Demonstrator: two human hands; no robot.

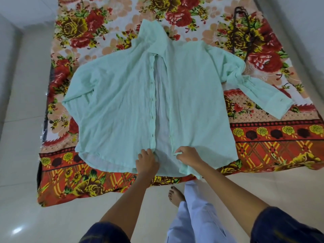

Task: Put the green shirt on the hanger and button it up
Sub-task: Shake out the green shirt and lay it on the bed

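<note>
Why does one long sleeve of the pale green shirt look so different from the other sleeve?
The right sleeve stretches out across the flowered bedsheet, so its whole length and cuff show. The left sleeve is folded against the pale green shirt, so its cuff is hidden. The right sleeve bunches near the shoulder, while the left sleeve lies smoother. Both are the same thin, pale green cloth.

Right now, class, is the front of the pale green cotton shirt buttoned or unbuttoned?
Unbuttoned. The pale green cotton shirt lies spread on the floral bedsheet, its two front edges parted, showing the pale inside.
</note>
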